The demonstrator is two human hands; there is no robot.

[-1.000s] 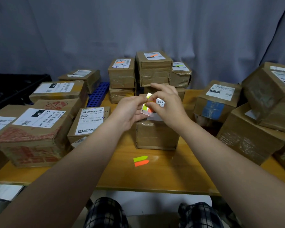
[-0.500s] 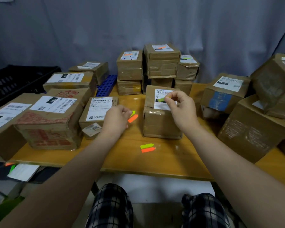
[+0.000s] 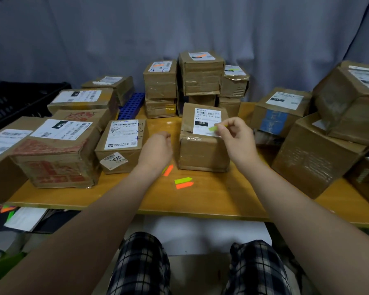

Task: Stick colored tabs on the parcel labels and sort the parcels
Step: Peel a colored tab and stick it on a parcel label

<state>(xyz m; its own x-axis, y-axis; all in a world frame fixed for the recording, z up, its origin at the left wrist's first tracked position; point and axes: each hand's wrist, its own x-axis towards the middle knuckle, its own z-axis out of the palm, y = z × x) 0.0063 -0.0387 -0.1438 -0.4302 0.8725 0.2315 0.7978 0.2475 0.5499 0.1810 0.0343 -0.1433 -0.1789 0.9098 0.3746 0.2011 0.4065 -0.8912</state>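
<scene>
Here, right hand [image 3: 234, 139] pinches green tab [image 3: 213, 128] over parcel label [image 3: 207, 121].

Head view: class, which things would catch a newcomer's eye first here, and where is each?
First, the right hand pinching a green tab over the white label of the central parcel. Next, the bright green and orange tabs lying on the table in front of that parcel. Then the stacked parcels at the back centre, some with labels already tabbed.
</scene>
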